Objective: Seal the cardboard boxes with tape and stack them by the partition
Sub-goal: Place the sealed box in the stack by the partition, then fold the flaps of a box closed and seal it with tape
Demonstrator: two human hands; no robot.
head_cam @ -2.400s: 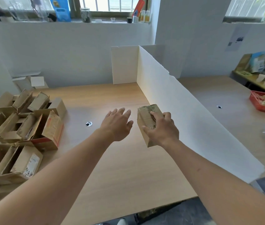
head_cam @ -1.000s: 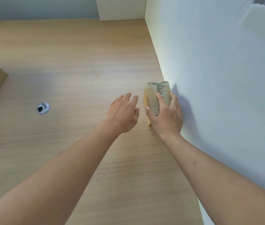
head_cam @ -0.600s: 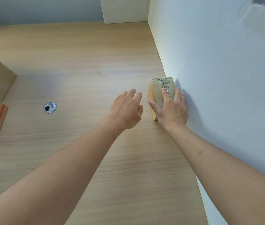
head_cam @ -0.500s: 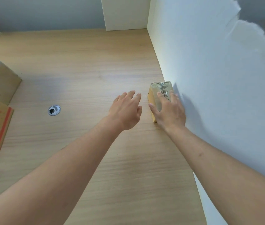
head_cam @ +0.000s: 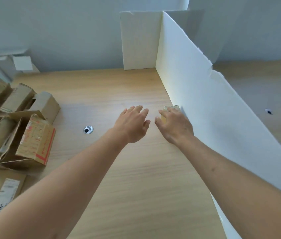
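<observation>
The sealed cardboard box [head_cam: 170, 109] stands against the partition [head_cam: 205, 104] under the right hand [head_cam: 175, 125], which rests on it, while the nearby left hand [head_cam: 132, 125] hovers empty, fingers spread, over the bench [head_cam: 144, 178].

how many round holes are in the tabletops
2. One metal-ringed hole lies in the near table, left of the left hand; another lies beyond the partition. Arms may hide others.
</observation>
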